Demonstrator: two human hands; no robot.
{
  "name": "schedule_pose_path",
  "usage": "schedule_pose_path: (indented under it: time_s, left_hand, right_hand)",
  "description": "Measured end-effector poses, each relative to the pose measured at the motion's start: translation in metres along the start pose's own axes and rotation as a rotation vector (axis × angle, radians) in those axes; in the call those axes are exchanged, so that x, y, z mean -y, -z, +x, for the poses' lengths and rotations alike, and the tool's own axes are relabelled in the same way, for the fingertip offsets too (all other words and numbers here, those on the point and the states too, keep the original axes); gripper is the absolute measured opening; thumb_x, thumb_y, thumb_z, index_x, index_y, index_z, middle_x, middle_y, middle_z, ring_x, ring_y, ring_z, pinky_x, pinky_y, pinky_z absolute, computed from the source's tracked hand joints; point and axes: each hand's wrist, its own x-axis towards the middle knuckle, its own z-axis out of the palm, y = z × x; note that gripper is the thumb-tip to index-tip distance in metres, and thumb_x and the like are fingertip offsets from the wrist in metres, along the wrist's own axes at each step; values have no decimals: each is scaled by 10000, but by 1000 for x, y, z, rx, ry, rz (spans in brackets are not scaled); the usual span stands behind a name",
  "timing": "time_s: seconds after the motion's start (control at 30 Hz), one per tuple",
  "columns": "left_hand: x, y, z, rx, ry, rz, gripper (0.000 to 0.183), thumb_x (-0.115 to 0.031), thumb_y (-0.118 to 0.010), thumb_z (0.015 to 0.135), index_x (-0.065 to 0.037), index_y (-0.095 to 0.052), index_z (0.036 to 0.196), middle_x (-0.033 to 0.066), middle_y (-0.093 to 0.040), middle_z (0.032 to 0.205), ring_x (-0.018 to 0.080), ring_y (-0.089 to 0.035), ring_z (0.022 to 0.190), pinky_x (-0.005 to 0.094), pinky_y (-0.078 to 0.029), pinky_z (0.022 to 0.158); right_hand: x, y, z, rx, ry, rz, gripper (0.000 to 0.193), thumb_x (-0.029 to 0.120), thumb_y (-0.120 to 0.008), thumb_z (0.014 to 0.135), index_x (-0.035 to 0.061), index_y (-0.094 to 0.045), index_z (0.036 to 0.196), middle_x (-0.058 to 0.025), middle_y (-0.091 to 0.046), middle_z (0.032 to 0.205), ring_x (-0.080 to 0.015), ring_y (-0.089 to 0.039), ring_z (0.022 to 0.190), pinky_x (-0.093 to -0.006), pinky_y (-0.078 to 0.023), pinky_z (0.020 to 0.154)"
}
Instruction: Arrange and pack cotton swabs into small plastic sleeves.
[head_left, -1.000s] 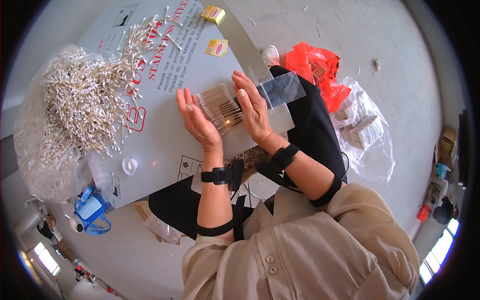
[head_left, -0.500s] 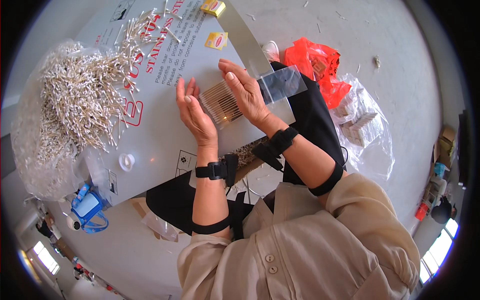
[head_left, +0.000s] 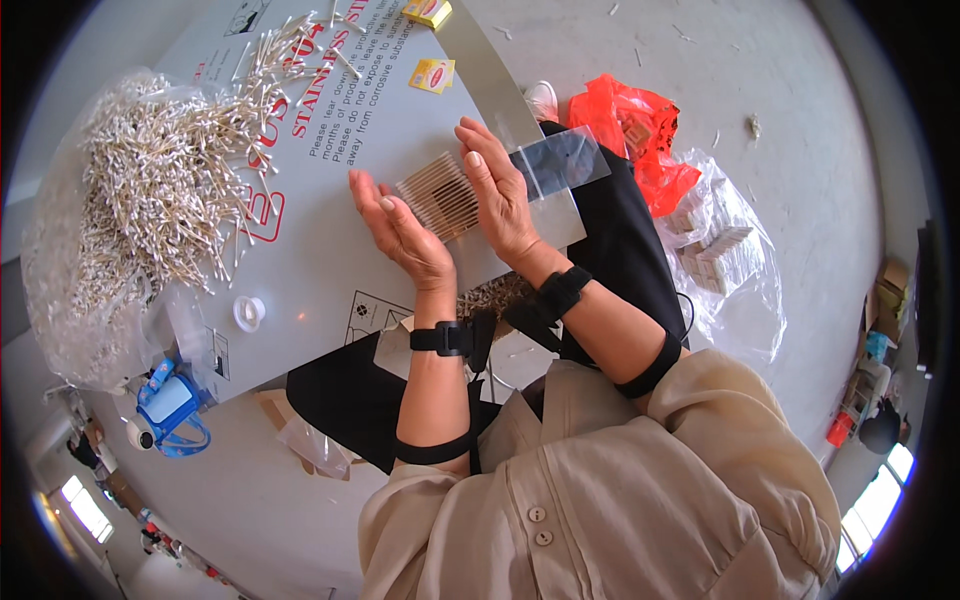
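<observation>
A flat row of wooden-stick cotton swabs (head_left: 441, 197) lies side by side on the grey sheet-covered table (head_left: 310, 250), between my two hands. My left hand (head_left: 405, 235) stands on edge at the row's left end, fingers stretched out and close together. My right hand (head_left: 500, 195) is at the other end, its fingers straight and its palm turned toward the swabs, hiding that end of the row. Past the right hand, a clear plastic sleeve (head_left: 570, 163) reaches over the table edge above my dark-clad leg.
A large heap of loose swabs (head_left: 150, 190) spills from a clear bag at the left. Two yellow packets (head_left: 432, 75) lie toward the far edge. A small white cup (head_left: 248, 313) and a blue bag (head_left: 170, 405) are at the left. Red (head_left: 625, 120) and clear bags (head_left: 720, 250) sit at the right.
My left hand has shifted right and slightly nearer, up against the swab row. My right hand has moved a little right, showing more of the swabs.
</observation>
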Motion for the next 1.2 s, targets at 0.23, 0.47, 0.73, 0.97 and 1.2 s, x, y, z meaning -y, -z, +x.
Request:
schedule_pose_path:
  time_s: [0.23,0.47,0.73,0.97,1.2]
  left_hand:
    - [-4,15,8,-139,63,-196,497,-327,-500,998,47,-455,1323,197,-458,1382,283,-432,1312,419,-346,1090]
    - [-18,65,-30,466,-322,738,343,-142,-609,908,19,-548,1205,144,-539,1294,317,-531,1155,462,-430,964]
    - [-22,59,-62,492,-325,1013,742,-334,-569,926,11,-232,1490,218,-183,1564,383,-198,1442,512,-182,1157]
    - [-14,60,-63,410,-277,914,728,-348,-529,946,36,-226,1484,242,-201,1549,384,-211,1437,503,-180,1163]
    - [-13,60,-63,407,-277,908,699,-323,-547,934,49,-274,1458,239,-236,1535,376,-242,1424,497,-190,1161]
  right_hand:
    - [-3,6,3,-137,-67,70,293,170,-573,970,-34,-588,1179,-165,-582,1272,-229,-553,1178,-313,-425,995]
    - [23,60,-7,141,-53,-337,77,24,-688,802,5,-628,848,-72,-633,731,-142,-594,679,-270,-488,643]
    - [38,50,-11,407,207,-678,71,89,-669,786,48,-622,821,-93,-574,811,-294,-610,741,-366,-493,641]
    - [26,34,2,598,559,-920,96,106,-639,771,52,-569,733,-98,-551,794,-304,-613,777,-396,-509,698]
    - [28,29,7,728,585,-1090,75,111,-611,751,51,-645,719,-100,-608,819,-283,-651,803,-378,-529,729]
